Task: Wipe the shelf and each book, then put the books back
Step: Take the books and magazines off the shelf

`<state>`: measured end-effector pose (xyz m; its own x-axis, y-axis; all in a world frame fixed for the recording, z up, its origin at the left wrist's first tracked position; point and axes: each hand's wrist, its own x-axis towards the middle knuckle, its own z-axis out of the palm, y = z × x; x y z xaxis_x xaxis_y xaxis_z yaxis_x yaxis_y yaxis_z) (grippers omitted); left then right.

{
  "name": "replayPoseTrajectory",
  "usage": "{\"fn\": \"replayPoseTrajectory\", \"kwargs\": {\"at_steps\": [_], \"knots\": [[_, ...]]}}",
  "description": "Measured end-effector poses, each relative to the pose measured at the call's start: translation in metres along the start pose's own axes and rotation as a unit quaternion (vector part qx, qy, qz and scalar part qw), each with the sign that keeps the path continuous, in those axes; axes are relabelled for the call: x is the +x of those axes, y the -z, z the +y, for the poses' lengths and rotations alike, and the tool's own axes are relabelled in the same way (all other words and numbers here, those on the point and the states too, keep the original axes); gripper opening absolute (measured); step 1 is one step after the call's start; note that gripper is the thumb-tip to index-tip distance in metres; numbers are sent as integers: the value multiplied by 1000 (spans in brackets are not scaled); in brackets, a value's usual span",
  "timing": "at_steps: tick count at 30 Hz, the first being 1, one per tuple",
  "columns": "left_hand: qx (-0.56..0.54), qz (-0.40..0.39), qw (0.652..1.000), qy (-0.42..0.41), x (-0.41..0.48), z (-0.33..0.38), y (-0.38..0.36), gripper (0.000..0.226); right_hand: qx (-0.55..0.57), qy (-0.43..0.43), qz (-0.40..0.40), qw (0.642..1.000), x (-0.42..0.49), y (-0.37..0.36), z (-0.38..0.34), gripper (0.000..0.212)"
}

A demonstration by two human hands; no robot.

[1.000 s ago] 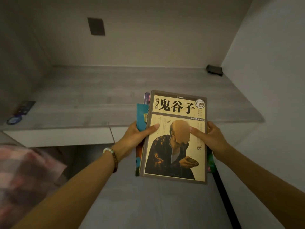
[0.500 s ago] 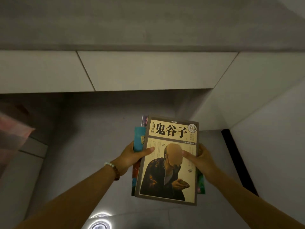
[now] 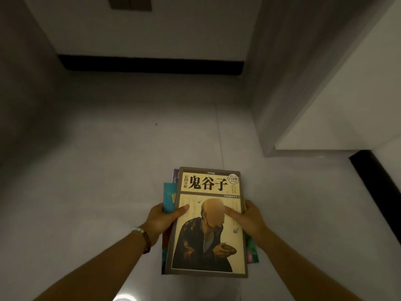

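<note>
**A:** Where are the books?

**B:** They're a stack of books (image 3: 195, 253) held flat in the air over a grey tiled floor (image 3: 97, 170), low in the middle of the view.

**A:** What holds them?

**B:** Both hands. The left hand (image 3: 161, 222) grips the left edge and the right hand (image 3: 251, 220) the right edge, about halfway down the covers. Each thumb lies pressed on the top cover. The fingers curl under the stack and are mostly out of sight there.

**A:** What is on top?

**B:** The top book (image 3: 208, 185) is yellow with a brown border. It has large black Chinese characters across the head and a picture of a robed figure cupping a small bowl.

**A:** And beneath it?

**B:** A teal book (image 3: 168, 194) sticks out at the upper left, with a purple edge (image 3: 175, 175) just above it. A green and pink cover (image 3: 251, 250) shows at the lower right. I can't count how many there are in all.

**A:** Anything else?

**B:** There's a beaded bracelet (image 3: 143, 237) on the left wrist. A black skirting (image 3: 152, 65) runs along the foot of the far wall, and a white panel (image 3: 347, 94) juts in on the right
</note>
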<state>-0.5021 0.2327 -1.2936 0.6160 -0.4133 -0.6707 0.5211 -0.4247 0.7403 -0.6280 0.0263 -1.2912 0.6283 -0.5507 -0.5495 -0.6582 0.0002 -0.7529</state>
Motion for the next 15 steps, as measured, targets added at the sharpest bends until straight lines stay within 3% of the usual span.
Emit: {"fn": "replayPoseTrajectory", "kwargs": {"at_steps": [11,15], "knots": [[40,28,999,-9,41,-67,-10,31,-62,-10,8,998,32,-28,68,34],[163,43,985,-38,48,-65,-3,43,-123,9,7,992,36,-26,70,35]]}}
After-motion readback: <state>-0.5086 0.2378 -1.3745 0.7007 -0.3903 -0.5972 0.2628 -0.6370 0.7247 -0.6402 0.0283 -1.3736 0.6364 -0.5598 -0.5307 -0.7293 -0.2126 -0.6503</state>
